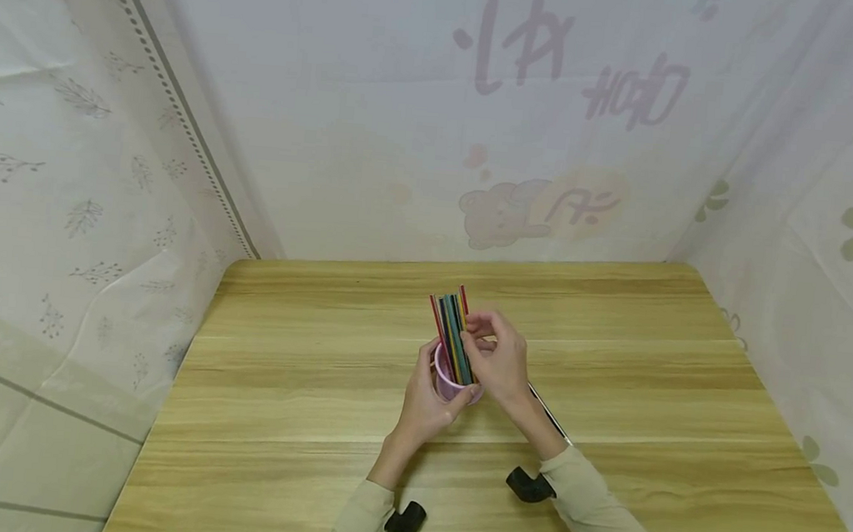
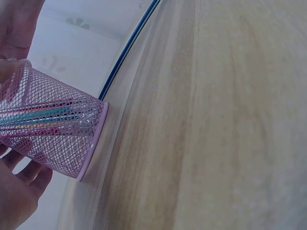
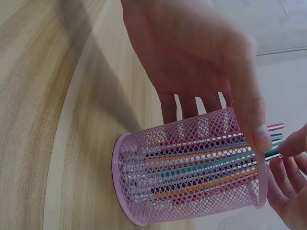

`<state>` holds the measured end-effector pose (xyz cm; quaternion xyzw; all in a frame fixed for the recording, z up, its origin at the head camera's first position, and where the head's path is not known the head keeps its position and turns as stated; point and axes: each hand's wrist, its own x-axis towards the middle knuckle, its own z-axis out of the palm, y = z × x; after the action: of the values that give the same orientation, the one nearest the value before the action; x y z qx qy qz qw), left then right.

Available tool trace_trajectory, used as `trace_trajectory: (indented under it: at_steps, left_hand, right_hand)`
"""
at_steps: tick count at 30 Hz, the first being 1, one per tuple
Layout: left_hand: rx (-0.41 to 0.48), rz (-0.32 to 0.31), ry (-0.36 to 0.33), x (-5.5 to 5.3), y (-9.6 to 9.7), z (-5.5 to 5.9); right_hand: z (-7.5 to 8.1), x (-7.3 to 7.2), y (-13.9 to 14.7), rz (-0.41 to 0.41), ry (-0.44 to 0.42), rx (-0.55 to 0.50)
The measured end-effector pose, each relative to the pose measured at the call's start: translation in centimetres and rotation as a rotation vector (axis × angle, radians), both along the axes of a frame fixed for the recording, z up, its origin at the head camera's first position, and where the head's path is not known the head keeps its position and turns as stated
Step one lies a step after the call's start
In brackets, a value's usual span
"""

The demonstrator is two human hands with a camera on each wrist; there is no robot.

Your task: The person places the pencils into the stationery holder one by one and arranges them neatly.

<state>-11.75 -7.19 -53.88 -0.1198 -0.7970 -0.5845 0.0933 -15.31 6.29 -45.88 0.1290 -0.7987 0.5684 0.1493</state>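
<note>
A pink mesh pen cup [image 1: 450, 385] stands upright in the head view, with its mouth tipped towards the head camera. My left hand [image 1: 424, 395] grips its side, thumb at the near rim and fingers round the far side. Inside it is a bundle of slim pencil-like sticks [image 3: 201, 165] in red, blue, orange, green and black, their lower ends clear and showing through the mesh. At the top of the bundle, my right hand [image 1: 500, 359] pinches a dark green stick [image 3: 273, 152] between thumb and fingers. The left wrist view shows the cup's rounded base [image 2: 93, 143] right by the tabletop.
The wood-grain table [image 1: 299, 356] extends all round the hands. A long thin blue stick [image 2: 129, 48] lies on it to the right, partly hidden by my right forearm. Black wrist mounts [image 1: 529, 485] hang beside both sleeves. Patterned curtains [image 1: 377, 128] close off the back and sides.
</note>
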Motion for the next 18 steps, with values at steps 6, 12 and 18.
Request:
trace_trajectory:
  at_steps: [6,12,18]
  left_hand:
    - [-0.005,0.015,-0.001,0.0,0.1,0.0]
    - [0.01,0.023,0.017,0.0,0.1,-0.1]
    - [0.023,0.023,0.021,-0.1,0.1,-0.1]
  right_hand:
    - [-0.9,-0.2,1.3,-0.034,0.022,0.019]
    - [-0.9,-0.2,2.9,-0.073,0.016,0.042]
    - [-1.4,-0.5,4.5,-0.119,0.012,0.052]
